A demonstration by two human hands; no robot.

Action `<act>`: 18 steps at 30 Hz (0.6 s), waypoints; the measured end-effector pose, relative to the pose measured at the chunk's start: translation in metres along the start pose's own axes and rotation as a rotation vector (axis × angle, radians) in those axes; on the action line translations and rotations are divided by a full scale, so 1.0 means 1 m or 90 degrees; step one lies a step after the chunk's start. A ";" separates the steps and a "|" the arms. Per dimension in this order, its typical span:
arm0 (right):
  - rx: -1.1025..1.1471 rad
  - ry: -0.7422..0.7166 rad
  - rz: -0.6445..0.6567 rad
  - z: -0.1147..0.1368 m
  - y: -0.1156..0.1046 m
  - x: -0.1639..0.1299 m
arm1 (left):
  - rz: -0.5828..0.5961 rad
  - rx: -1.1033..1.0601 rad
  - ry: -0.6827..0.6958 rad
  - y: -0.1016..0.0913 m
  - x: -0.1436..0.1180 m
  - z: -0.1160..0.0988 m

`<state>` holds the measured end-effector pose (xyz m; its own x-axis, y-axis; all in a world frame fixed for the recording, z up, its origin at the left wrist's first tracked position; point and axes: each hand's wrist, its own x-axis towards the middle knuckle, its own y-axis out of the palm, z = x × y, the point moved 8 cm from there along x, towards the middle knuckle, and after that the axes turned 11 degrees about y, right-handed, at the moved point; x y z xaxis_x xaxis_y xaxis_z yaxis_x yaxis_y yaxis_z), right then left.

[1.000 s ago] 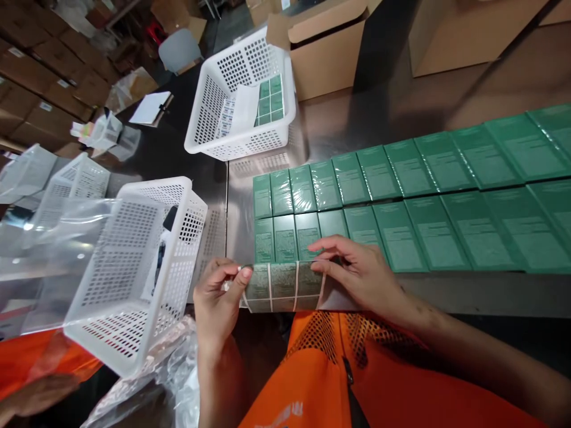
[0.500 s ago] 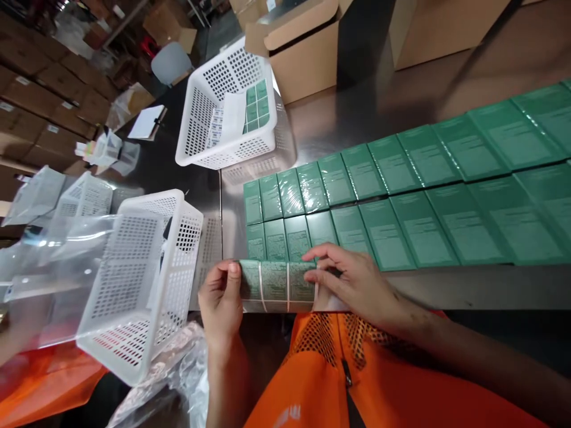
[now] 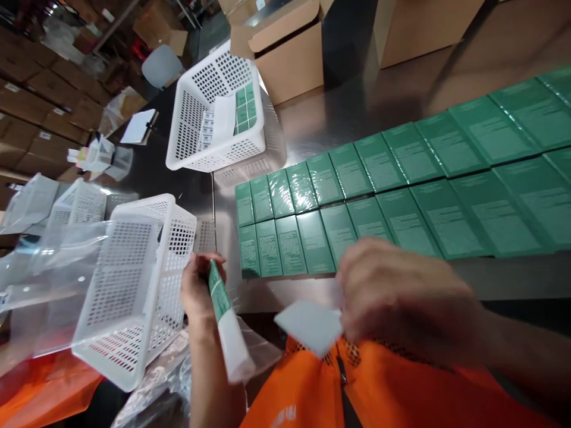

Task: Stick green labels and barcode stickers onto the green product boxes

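My left hand (image 3: pixel 203 279) is closed on a strip of green labels (image 3: pixel 220 300), whose white part (image 3: pixel 235 351) hangs down toward my body. Blurred by motion, my right hand (image 3: pixel 392 297) is closed at the corner of a small pale sheet (image 3: pixel 310 326), held just past the table's front edge. Its other face is hidden. Just beyond both hands, green boxes (image 3: pixel 314 238) stand in two long rows, some with shiny film over them. The nearest left boxes carry printed labels.
A white basket (image 3: pixel 214 157) holding green and white label sheets stands at the back left. Another white basket (image 3: pixel 154 285) is left of my left hand, beside clear plastic (image 3: pixel 53 285). Cardboard boxes (image 3: pixel 292 62) stand along the back. A clipboard (image 3: pixel 139 126) lies farther left.
The label strip was stretched flat between both hands; now it hangs tilted from my left hand. My right hand has moved right and toward me with the pale sheet.
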<state>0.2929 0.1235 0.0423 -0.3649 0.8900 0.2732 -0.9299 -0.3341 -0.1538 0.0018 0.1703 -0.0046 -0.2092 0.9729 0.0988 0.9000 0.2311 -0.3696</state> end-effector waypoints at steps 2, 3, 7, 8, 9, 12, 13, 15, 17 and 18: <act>0.001 0.177 -0.058 -0.032 -0.022 0.020 | 0.139 -0.096 -0.102 0.032 -0.012 0.004; 0.008 0.254 -0.063 -0.048 -0.028 0.028 | 0.196 -0.117 -0.145 0.047 -0.021 0.006; 0.063 0.402 0.022 -0.093 -0.028 0.051 | 0.322 0.021 -0.112 0.090 -0.044 0.005; 0.061 0.413 0.036 -0.100 -0.026 0.054 | 0.349 0.052 -0.087 0.098 -0.048 0.005; 0.059 0.424 0.048 -0.105 -0.025 0.055 | 0.377 0.072 -0.071 0.105 -0.052 0.005; 0.047 0.428 0.071 -0.115 -0.019 0.055 | 0.441 0.100 -0.067 0.118 -0.059 0.012; 0.032 0.422 0.070 -0.117 -0.017 0.055 | 0.447 0.108 -0.066 0.119 -0.060 0.013; -0.035 0.406 0.049 -0.120 -0.016 0.056 | 0.451 0.126 -0.059 0.122 -0.060 0.014; -0.131 0.392 0.021 -0.121 -0.017 0.056 | 0.458 0.153 -0.057 0.125 -0.061 0.015; -0.178 0.387 0.009 -0.122 -0.018 0.055 | 0.463 0.167 -0.058 0.127 -0.061 0.016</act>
<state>0.2946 0.2164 -0.0557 -0.2104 0.9299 -0.3015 -0.8485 -0.3269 -0.4160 0.1225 0.1401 -0.0719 0.3578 0.8754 -0.3250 0.7055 -0.4814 -0.5201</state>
